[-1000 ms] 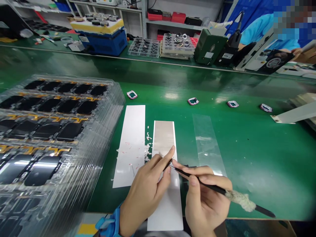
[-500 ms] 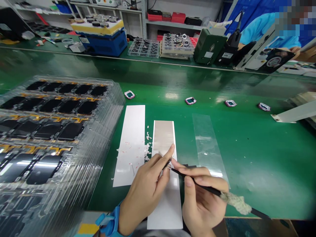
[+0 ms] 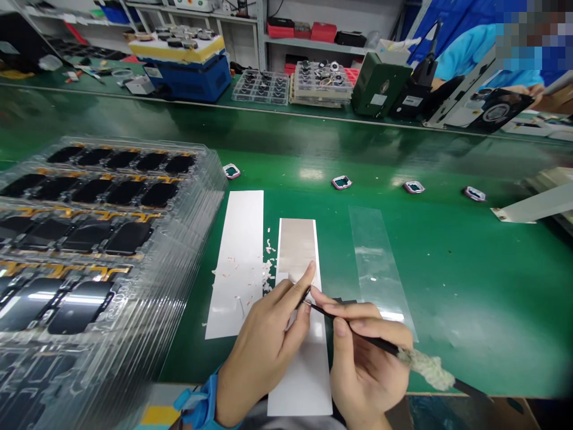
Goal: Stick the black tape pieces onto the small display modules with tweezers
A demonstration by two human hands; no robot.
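Your left hand (image 3: 265,335) pinches dark piece (image 3: 303,297) above white strip (image 3: 301,382); right hand (image 3: 367,361), beside strip, grips black tool (image 3: 385,345). Likely fine tip work; next needs steadiness.

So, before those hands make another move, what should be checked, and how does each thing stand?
1. Right hand has hold of the slim black tool with pale wrapping: ok.
2. Tool's point is up at the left hand: ok.
3. Left hand's grip on the small dark piece is firm: cannot tell, fingers cover most of it.
4. Long white sheet with beige upper panel lies beneath the hands: ok.
5. Bench surface beside that sheet is free of tiny white scraps: not ok.
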